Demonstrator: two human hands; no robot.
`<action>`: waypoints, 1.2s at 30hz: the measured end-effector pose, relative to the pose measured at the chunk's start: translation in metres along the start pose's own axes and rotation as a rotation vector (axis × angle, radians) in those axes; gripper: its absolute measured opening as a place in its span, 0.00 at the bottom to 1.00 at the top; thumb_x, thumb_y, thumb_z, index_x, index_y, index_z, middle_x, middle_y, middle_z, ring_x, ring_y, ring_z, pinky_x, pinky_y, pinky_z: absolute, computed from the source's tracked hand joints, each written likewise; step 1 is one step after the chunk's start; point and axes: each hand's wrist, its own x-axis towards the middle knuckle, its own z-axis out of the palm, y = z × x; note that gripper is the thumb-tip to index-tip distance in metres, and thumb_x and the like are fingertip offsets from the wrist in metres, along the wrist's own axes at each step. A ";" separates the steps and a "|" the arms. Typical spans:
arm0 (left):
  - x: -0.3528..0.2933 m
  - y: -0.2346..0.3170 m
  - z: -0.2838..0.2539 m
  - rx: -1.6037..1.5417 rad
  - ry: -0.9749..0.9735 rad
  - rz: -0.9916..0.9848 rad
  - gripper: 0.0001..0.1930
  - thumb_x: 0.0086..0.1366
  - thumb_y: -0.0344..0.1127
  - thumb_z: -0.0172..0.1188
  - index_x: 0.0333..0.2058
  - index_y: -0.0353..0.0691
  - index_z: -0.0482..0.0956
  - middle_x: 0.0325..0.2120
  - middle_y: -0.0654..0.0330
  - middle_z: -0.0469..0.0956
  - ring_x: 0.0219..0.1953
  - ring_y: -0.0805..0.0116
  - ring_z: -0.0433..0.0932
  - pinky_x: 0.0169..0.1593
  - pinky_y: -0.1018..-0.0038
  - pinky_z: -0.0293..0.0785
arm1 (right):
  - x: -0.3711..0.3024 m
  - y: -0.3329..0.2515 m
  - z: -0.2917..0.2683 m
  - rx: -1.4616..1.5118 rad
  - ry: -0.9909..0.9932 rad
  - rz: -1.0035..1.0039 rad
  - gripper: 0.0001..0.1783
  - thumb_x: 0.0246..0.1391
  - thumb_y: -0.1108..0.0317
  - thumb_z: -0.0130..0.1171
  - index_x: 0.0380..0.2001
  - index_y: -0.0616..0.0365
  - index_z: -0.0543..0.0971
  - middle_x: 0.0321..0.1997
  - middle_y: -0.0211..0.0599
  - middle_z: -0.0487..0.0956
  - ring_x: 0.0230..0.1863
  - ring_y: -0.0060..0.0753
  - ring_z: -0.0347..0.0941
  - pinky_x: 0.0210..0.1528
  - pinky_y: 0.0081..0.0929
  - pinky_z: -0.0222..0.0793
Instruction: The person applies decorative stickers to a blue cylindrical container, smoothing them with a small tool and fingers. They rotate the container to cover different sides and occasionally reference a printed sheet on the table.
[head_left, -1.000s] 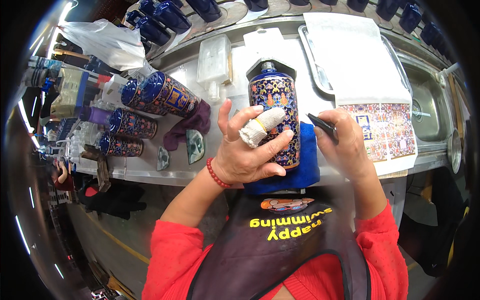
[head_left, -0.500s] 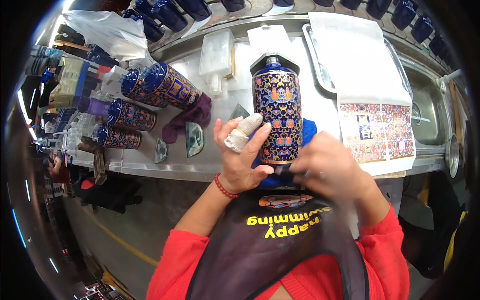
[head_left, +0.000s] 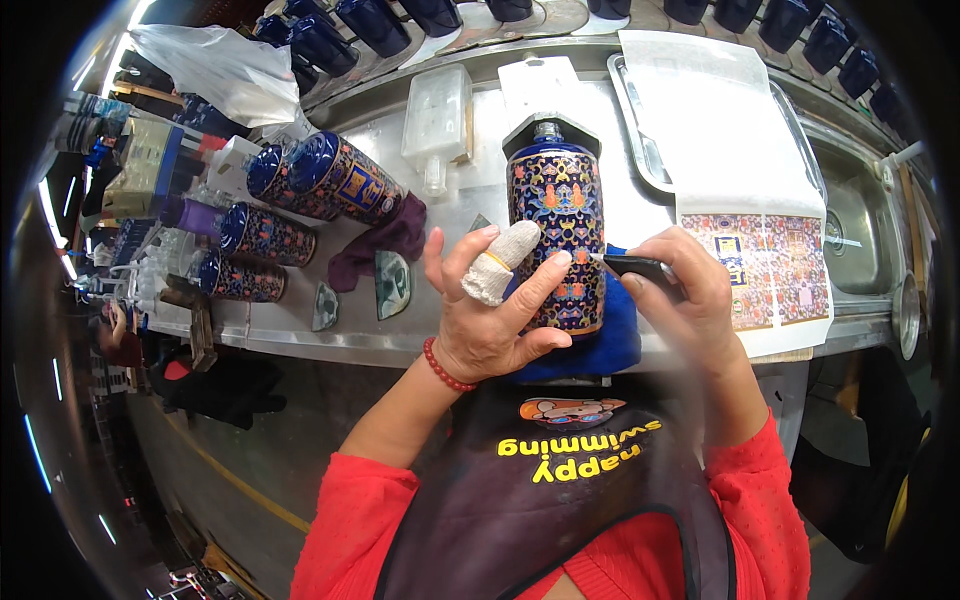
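A dark blue bottle (head_left: 556, 215) with a colourful floral pattern lies on the bench, its neck pointing away from me. Blue cloth (head_left: 615, 345) shows under and beside its near end. My left hand (head_left: 490, 320) has its fingers spread, the index fingertip touching the bottle's front. A white cloth finger cover (head_left: 505, 262), banded in yellow, wraps one of its fingers. In my right hand (head_left: 692, 290) I pinch a slim black tool (head_left: 642, 268), whose pale pointed tip is at the bottle's right side. Its exact kind is unclear.
Patterned bottles (head_left: 345, 180) lie at the left near a purple cloth (head_left: 380, 245) and glass pieces (head_left: 392, 285). A clear bottle (head_left: 437, 120) lies behind. Right are a patterned transfer sheet (head_left: 755, 270), white paper (head_left: 700, 110) and a sink (head_left: 850, 235). Blue bottles (head_left: 370, 25) line the back.
My right hand has lifted from the bottle's near end to its right side, bringing the black tool's tip against it. My left index finger has moved further onto the bottle.
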 end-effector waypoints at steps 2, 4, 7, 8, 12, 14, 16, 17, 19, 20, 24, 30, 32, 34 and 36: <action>0.001 -0.001 0.000 0.001 -0.021 0.001 0.35 0.70 0.73 0.44 0.56 0.54 0.84 0.55 0.54 0.79 0.64 0.53 0.61 0.74 0.45 0.33 | 0.001 0.002 0.001 0.011 0.010 -0.026 0.09 0.53 0.79 0.67 0.38 0.64 0.80 0.33 0.35 0.78 0.31 0.25 0.71 0.29 0.22 0.63; 0.002 -0.001 0.000 -0.010 -0.016 0.006 0.35 0.70 0.73 0.44 0.55 0.54 0.84 0.56 0.54 0.79 0.64 0.53 0.61 0.74 0.45 0.33 | 0.002 0.003 0.001 0.009 0.008 -0.029 0.09 0.53 0.79 0.67 0.38 0.64 0.79 0.33 0.36 0.79 0.31 0.26 0.72 0.29 0.23 0.64; 0.002 -0.002 -0.001 -0.027 -0.006 0.017 0.34 0.69 0.73 0.45 0.54 0.54 0.85 0.56 0.53 0.78 0.64 0.53 0.60 0.74 0.44 0.34 | 0.004 0.003 0.001 0.008 0.010 -0.051 0.09 0.53 0.79 0.67 0.38 0.65 0.79 0.33 0.37 0.79 0.32 0.28 0.73 0.30 0.24 0.65; 0.002 -0.002 -0.001 -0.039 0.006 0.020 0.34 0.69 0.73 0.45 0.54 0.54 0.85 0.56 0.53 0.78 0.65 0.53 0.60 0.74 0.44 0.34 | 0.005 0.003 0.001 0.011 0.016 -0.058 0.10 0.53 0.79 0.68 0.38 0.65 0.79 0.33 0.37 0.79 0.32 0.29 0.73 0.31 0.24 0.66; 0.003 -0.004 -0.001 -0.006 -0.003 0.041 0.34 0.68 0.73 0.46 0.52 0.54 0.86 0.57 0.52 0.77 0.64 0.52 0.61 0.74 0.45 0.35 | 0.009 0.001 0.000 0.016 0.019 -0.059 0.10 0.51 0.80 0.68 0.37 0.64 0.80 0.33 0.39 0.79 0.32 0.31 0.74 0.31 0.26 0.67; 0.004 -0.007 -0.003 0.032 -0.017 0.077 0.35 0.67 0.75 0.46 0.52 0.55 0.86 0.59 0.51 0.75 0.63 0.50 0.62 0.75 0.47 0.36 | 0.013 -0.001 0.000 0.004 0.003 -0.077 0.12 0.48 0.79 0.70 0.38 0.63 0.81 0.32 0.41 0.79 0.31 0.39 0.76 0.31 0.30 0.70; 0.004 -0.009 -0.004 0.036 -0.003 0.088 0.34 0.68 0.74 0.47 0.51 0.55 0.86 0.58 0.51 0.75 0.63 0.50 0.62 0.75 0.46 0.36 | 0.017 -0.003 0.000 -0.016 -0.018 -0.112 0.14 0.46 0.78 0.71 0.38 0.62 0.82 0.31 0.41 0.78 0.31 0.42 0.76 0.32 0.33 0.71; 0.004 -0.010 -0.004 0.033 0.003 0.090 0.34 0.68 0.74 0.47 0.51 0.55 0.86 0.58 0.51 0.75 0.63 0.50 0.62 0.75 0.46 0.36 | 0.020 -0.004 -0.001 -0.032 -0.034 -0.135 0.14 0.46 0.78 0.71 0.38 0.61 0.82 0.31 0.41 0.78 0.31 0.42 0.76 0.33 0.34 0.71; 0.003 -0.010 -0.004 0.037 0.014 0.100 0.34 0.68 0.74 0.47 0.50 0.55 0.86 0.58 0.51 0.76 0.64 0.50 0.63 0.75 0.46 0.37 | 0.025 -0.006 -0.001 -0.081 -0.067 -0.201 0.15 0.44 0.77 0.72 0.38 0.60 0.82 0.32 0.39 0.77 0.32 0.42 0.75 0.35 0.35 0.70; 0.003 -0.010 -0.003 0.036 0.020 0.104 0.33 0.68 0.74 0.47 0.50 0.55 0.86 0.58 0.51 0.76 0.64 0.51 0.63 0.75 0.46 0.37 | 0.027 -0.007 -0.002 -0.113 -0.084 -0.244 0.15 0.43 0.77 0.72 0.38 0.59 0.82 0.32 0.38 0.77 0.33 0.41 0.75 0.37 0.35 0.70; 0.002 -0.007 0.000 0.006 0.054 0.079 0.33 0.69 0.73 0.46 0.47 0.54 0.87 0.51 0.55 0.80 0.62 0.56 0.64 0.74 0.43 0.36 | 0.034 -0.012 -0.004 -0.344 -0.117 -0.363 0.14 0.43 0.73 0.69 0.37 0.55 0.82 0.33 0.32 0.74 0.33 0.36 0.73 0.43 0.38 0.68; 0.001 -0.008 0.002 -0.020 0.066 0.072 0.32 0.69 0.72 0.46 0.47 0.54 0.87 0.51 0.56 0.80 0.62 0.56 0.64 0.74 0.42 0.36 | 0.034 -0.017 -0.006 -0.488 -0.140 -0.494 0.12 0.47 0.67 0.64 0.37 0.53 0.82 0.34 0.28 0.73 0.34 0.33 0.70 0.45 0.40 0.65; 0.002 -0.007 0.002 -0.023 0.075 0.070 0.32 0.69 0.72 0.46 0.47 0.54 0.87 0.51 0.56 0.80 0.62 0.56 0.64 0.74 0.42 0.36 | 0.033 -0.018 -0.006 -0.481 -0.121 -0.491 0.12 0.46 0.68 0.65 0.37 0.53 0.82 0.34 0.29 0.72 0.33 0.33 0.70 0.45 0.39 0.65; 0.003 -0.007 0.002 -0.023 0.072 0.077 0.31 0.69 0.72 0.46 0.46 0.54 0.87 0.51 0.56 0.80 0.62 0.56 0.64 0.74 0.42 0.36 | 0.031 -0.017 -0.007 -0.447 -0.107 -0.488 0.13 0.44 0.70 0.66 0.37 0.54 0.82 0.33 0.29 0.72 0.33 0.33 0.70 0.44 0.38 0.64; 0.004 -0.008 0.002 -0.017 0.072 0.084 0.31 0.70 0.72 0.46 0.46 0.55 0.87 0.51 0.57 0.80 0.62 0.56 0.64 0.74 0.42 0.36 | 0.030 -0.015 -0.008 -0.425 -0.078 -0.438 0.14 0.42 0.73 0.67 0.37 0.54 0.82 0.33 0.30 0.72 0.33 0.34 0.70 0.43 0.38 0.63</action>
